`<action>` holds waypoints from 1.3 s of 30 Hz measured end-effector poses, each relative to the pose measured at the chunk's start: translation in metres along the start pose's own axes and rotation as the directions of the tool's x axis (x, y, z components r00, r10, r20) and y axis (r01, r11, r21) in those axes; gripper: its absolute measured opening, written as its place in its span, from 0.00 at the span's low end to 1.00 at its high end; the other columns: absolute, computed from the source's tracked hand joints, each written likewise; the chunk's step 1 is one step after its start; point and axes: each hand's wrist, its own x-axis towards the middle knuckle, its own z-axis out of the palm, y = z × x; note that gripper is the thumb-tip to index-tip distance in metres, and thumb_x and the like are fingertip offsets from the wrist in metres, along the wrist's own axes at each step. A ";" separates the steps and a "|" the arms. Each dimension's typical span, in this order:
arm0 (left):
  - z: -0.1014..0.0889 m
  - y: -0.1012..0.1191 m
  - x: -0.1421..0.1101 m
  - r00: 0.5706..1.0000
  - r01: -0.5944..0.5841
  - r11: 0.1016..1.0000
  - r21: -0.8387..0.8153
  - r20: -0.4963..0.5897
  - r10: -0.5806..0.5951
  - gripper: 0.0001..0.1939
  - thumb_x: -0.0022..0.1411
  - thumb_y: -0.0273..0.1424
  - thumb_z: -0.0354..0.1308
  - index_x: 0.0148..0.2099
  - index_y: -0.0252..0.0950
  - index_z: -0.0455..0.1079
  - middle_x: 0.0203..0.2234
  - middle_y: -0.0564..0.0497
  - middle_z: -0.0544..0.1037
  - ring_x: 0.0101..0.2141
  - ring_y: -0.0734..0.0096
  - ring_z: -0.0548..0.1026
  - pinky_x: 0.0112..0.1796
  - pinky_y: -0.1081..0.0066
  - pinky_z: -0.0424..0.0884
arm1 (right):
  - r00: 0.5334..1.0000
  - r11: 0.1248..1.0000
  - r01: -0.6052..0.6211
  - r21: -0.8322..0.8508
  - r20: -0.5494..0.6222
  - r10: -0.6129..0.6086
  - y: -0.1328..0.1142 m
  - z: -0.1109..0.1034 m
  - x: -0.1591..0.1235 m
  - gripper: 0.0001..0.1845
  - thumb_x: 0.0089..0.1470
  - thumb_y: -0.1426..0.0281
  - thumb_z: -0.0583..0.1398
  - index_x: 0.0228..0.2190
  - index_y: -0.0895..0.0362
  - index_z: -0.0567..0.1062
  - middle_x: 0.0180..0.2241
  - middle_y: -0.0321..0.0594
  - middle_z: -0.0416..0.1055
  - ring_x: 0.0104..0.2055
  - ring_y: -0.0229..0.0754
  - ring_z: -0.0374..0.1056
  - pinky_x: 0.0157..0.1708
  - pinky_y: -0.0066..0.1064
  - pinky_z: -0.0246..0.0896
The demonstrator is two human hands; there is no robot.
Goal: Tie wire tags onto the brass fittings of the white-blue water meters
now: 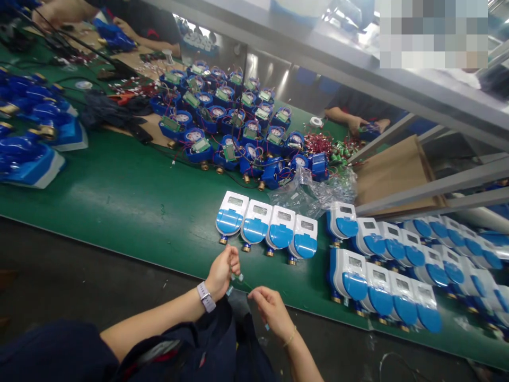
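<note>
Below the near edge of the table my left hand (222, 273) is closed, its wrist wearing a pale watch. Small clear and bluish tags (237, 277) with thin wire hang from its curled fingers. My right hand (272, 313) has thumb and fingertips pinched together to the right of it. A thin strand seems to run between both hands, and a bluish tag (266, 327) shows under the right palm. Just beyond my hands, several white-and-blue water meters (254, 225) with small display windows lie in a slanting row on the green table (139, 207).
More finished meters (392, 286) crowd the right side. Open blue meter bodies (222, 116) with circuit boards and wires fill the back middle, beside crumpled clear plastic (306, 193). Blue meters (32, 154) lie at left. Shelf beams (437, 185) slant overhead. Co-workers' hands (366, 126) work across the table.
</note>
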 end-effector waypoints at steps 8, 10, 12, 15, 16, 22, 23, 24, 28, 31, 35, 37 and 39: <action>-0.033 0.023 0.002 0.967 -0.209 0.921 0.329 -0.069 0.245 0.13 0.54 0.38 0.54 0.34 0.33 0.71 0.26 0.49 0.72 0.36 0.69 0.70 0.38 0.74 0.65 | 0.955 0.990 0.071 -0.124 -0.277 -0.103 -0.019 -0.084 -0.028 0.21 0.46 0.56 0.57 0.35 0.58 0.77 0.25 0.41 0.72 0.23 0.38 0.64 0.26 0.30 0.61; -0.028 0.018 0.002 0.956 -0.253 0.855 0.452 -0.020 0.294 0.12 0.54 0.38 0.54 0.36 0.35 0.72 0.26 0.51 0.72 0.35 0.71 0.69 0.36 0.75 0.64 | 0.924 0.974 0.042 -0.220 -0.363 -0.122 -0.022 -0.096 -0.033 0.21 0.46 0.56 0.57 0.36 0.58 0.76 0.28 0.42 0.73 0.22 0.38 0.63 0.24 0.30 0.60; -0.021 0.009 0.003 0.961 -0.261 0.827 0.498 0.052 0.272 0.11 0.55 0.36 0.54 0.36 0.35 0.71 0.25 0.52 0.70 0.32 0.72 0.68 0.33 0.76 0.63 | 0.909 0.945 0.003 -0.327 -0.392 -0.139 -0.026 -0.102 -0.035 0.20 0.46 0.57 0.57 0.37 0.57 0.77 0.29 0.43 0.73 0.23 0.40 0.64 0.24 0.31 0.61; -0.009 -0.004 0.011 0.992 -0.121 0.919 0.374 0.082 0.097 0.08 0.54 0.32 0.52 0.36 0.35 0.69 0.20 0.57 0.64 0.20 0.80 0.62 0.29 0.76 0.62 | 0.887 0.909 -0.013 -0.417 -0.425 -0.182 -0.032 -0.102 -0.036 0.20 0.46 0.58 0.57 0.35 0.57 0.77 0.27 0.44 0.74 0.27 0.45 0.67 0.29 0.35 0.62; -0.006 -0.008 0.015 0.997 -0.037 0.952 0.305 0.070 0.016 0.08 0.54 0.30 0.51 0.37 0.36 0.67 0.17 0.60 0.60 0.17 0.83 0.58 0.26 0.77 0.62 | 0.875 0.906 -0.004 -0.423 -0.440 -0.202 -0.033 -0.101 -0.037 0.19 0.46 0.58 0.57 0.35 0.57 0.78 0.29 0.44 0.75 0.30 0.47 0.68 0.33 0.36 0.63; 0.024 -0.031 0.026 0.895 0.394 0.913 0.108 0.182 -0.408 0.13 0.52 0.33 0.56 0.39 0.34 0.65 0.15 0.64 0.43 0.14 0.86 0.43 0.19 0.80 0.52 | 0.862 0.936 0.049 -0.347 -0.460 -0.215 -0.030 -0.096 -0.059 0.16 0.47 0.57 0.58 0.28 0.56 0.79 0.22 0.40 0.72 0.27 0.43 0.67 0.27 0.30 0.61; 0.031 -0.035 0.025 0.865 0.424 0.895 0.137 0.233 -0.445 0.16 0.51 0.36 0.58 0.41 0.33 0.66 0.15 0.64 0.43 0.14 0.86 0.43 0.19 0.80 0.50 | 0.863 0.948 0.041 -0.315 -0.468 -0.193 -0.028 -0.094 -0.063 0.17 0.46 0.57 0.58 0.28 0.57 0.79 0.18 0.38 0.69 0.22 0.40 0.64 0.22 0.28 0.58; 0.036 -0.039 0.023 0.841 0.434 0.884 0.172 0.274 -0.466 0.18 0.51 0.38 0.58 0.41 0.33 0.66 0.15 0.64 0.43 0.14 0.86 0.43 0.18 0.80 0.48 | 0.864 0.961 0.030 -0.276 -0.477 -0.164 -0.025 -0.092 -0.066 0.17 0.46 0.57 0.58 0.28 0.57 0.79 0.15 0.36 0.65 0.19 0.37 0.60 0.18 0.27 0.54; 0.051 -0.055 0.018 0.860 0.321 0.891 0.322 0.295 -0.416 0.19 0.50 0.41 0.58 0.38 0.31 0.68 0.15 0.63 0.48 0.14 0.87 0.43 0.16 0.79 0.38 | 0.896 0.994 0.027 -0.105 -0.439 -0.070 -0.012 -0.084 -0.063 0.18 0.46 0.57 0.59 0.26 0.60 0.77 0.14 0.33 0.61 0.17 0.33 0.56 0.17 0.25 0.51; 0.052 -0.063 0.018 0.884 0.191 0.869 0.457 0.305 -0.355 0.19 0.51 0.43 0.56 0.36 0.31 0.70 0.18 0.59 0.59 0.14 0.87 0.47 0.15 0.78 0.39 | 0.924 0.999 0.039 -0.023 -0.381 -0.045 -0.008 -0.083 -0.051 0.18 0.46 0.57 0.59 0.28 0.60 0.76 0.17 0.34 0.64 0.17 0.32 0.57 0.17 0.25 0.51; 0.050 -0.071 0.027 0.940 0.032 0.855 0.518 0.276 -0.202 0.21 0.52 0.45 0.53 0.35 0.31 0.71 0.16 0.58 0.60 0.13 0.86 0.50 0.15 0.77 0.42 | 0.906 0.995 0.098 -0.005 -0.414 -0.091 -0.017 -0.084 -0.037 0.18 0.46 0.58 0.59 0.32 0.61 0.73 0.20 0.34 0.66 0.16 0.30 0.55 0.16 0.24 0.50; 0.052 -0.076 0.034 0.982 -0.036 0.875 0.483 0.181 -0.059 0.22 0.53 0.46 0.52 0.36 0.31 0.71 0.13 0.60 0.55 0.13 0.85 0.49 0.15 0.77 0.42 | 0.931 0.995 0.097 -0.003 -0.354 -0.092 -0.025 -0.079 -0.031 0.20 0.46 0.59 0.59 0.37 0.60 0.70 0.24 0.37 0.70 0.16 0.31 0.56 0.17 0.24 0.51; 0.056 -0.081 0.043 0.996 -0.082 0.890 0.449 0.079 0.052 0.22 0.54 0.46 0.51 0.36 0.31 0.70 0.12 0.61 0.52 0.13 0.84 0.49 0.15 0.78 0.44 | 0.968 0.997 0.073 -0.005 -0.240 -0.072 -0.032 -0.068 -0.023 0.23 0.45 0.59 0.59 0.42 0.59 0.66 0.28 0.39 0.72 0.16 0.31 0.57 0.16 0.24 0.52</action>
